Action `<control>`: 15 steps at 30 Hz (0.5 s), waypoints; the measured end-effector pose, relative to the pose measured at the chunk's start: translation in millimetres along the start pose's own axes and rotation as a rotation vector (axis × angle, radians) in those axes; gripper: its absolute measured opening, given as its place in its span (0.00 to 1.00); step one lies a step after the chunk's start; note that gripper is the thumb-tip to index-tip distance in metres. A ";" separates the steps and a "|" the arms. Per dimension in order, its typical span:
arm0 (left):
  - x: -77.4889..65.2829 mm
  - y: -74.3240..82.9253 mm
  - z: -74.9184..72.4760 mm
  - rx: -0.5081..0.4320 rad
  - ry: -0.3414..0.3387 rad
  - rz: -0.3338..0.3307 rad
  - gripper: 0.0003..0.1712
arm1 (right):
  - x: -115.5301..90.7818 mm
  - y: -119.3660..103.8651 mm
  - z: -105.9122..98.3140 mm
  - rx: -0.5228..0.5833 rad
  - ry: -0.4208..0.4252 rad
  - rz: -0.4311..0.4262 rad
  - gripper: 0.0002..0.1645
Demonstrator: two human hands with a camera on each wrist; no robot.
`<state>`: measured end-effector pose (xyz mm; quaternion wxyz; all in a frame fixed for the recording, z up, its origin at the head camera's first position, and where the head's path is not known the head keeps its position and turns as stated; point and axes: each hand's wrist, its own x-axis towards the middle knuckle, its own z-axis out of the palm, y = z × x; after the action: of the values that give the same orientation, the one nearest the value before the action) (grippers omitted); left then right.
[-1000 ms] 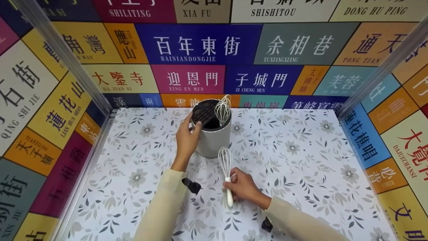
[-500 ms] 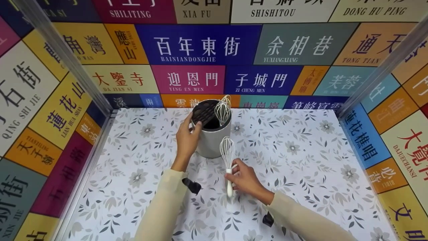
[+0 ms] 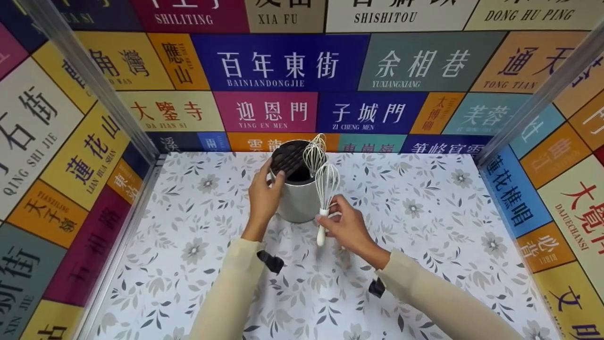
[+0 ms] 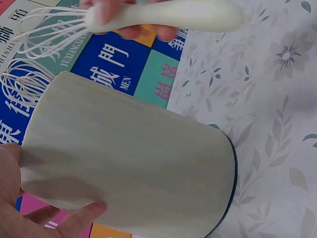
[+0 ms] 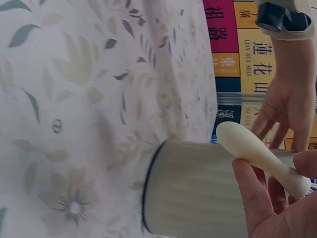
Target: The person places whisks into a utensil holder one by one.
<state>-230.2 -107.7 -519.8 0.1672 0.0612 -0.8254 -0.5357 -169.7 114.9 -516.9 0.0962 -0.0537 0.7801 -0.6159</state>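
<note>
A grey-white utensil holder point(image 3: 297, 203) stands upright on the cloth, with a slotted black insert point(image 3: 288, 156) in its top. Curled round its left upper side, my left hand point(image 3: 265, 193) holds it steady near the rim. One whisk point(image 3: 315, 153) stands inside the holder, wires upward. Another whisk point(image 3: 325, 182) is pinched by its white handle point(image 4: 183, 15) between the thumb and fingers of my right hand point(image 3: 349, 224). This whisk is raised wires up, in front of the holder's right side, its head overlapping the rim in the head view.
The table is covered by a white cloth point(image 3: 415, 264) with grey flowers and leaves. Panels point(image 3: 283, 61) printed with coloured name signs rise at the back and both sides. Clear corner posts point(image 3: 113, 94) stand where the panels meet.
My right hand has lifted the whisk up and away from me, from in front of the holder to beside its rim. The left hand and the holder have stayed still.
</note>
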 end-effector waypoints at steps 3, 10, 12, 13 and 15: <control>0.1 -0.5 0.2 0.001 -0.005 -0.005 0.32 | 4.5 -12.6 -2.5 -0.026 -0.013 -0.035 0.18; 0.1 0.0 0.1 0.006 -0.008 0.000 0.32 | 15.5 -40.6 -5.5 -0.081 0.011 -0.150 0.19; -0.1 0.1 0.2 0.008 -0.006 0.001 0.32 | 19.0 -49.4 -6.2 -0.073 0.021 -0.183 0.19; -0.4 0.2 0.1 0.008 -0.006 -0.001 0.32 | 21.0 -53.6 -6.3 -0.067 0.027 -0.194 0.19; -1.0 0.7 0.0 0.009 -0.005 -0.007 0.32 | 24.7 -61.6 -6.1 -0.055 0.039 -0.211 0.19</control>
<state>-229.2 -107.2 -519.5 0.1628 0.0634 -0.8280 -0.5328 -197.2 101.2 -457.8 0.0140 -0.1260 0.7884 -0.6020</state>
